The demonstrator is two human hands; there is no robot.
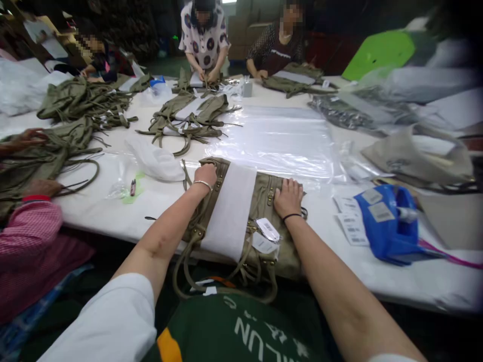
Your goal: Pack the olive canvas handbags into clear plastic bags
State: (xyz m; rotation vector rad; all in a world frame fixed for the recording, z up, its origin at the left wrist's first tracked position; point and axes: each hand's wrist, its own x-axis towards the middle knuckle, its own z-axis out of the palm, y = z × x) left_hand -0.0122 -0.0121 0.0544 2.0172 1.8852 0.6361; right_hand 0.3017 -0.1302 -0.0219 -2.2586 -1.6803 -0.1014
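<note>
An olive-green handbag (289, 251) lies flat at the near edge of the table, its looped handles hanging over the edge toward me. Across its middle runs a strip of white paper (230, 211), and white hang tags (267, 230) rest beside it. My left hand (206, 174) is closed at the bag's far left corner, fingers curled on the fabric; the fingertips are hidden. On the far right part of the bag my right hand (289, 197) lies flat, fingers stretched out beside a small buckle.
Clear plastic bags (279, 141) lie stacked beyond the handbag. More olive bags (188, 113) are farther back. At right sits a blue tape dispenser (388, 221) beside printed labels (350, 221). A co-worker's checked sleeve (33, 226) is close on the left; other people work across the table (320, 271).
</note>
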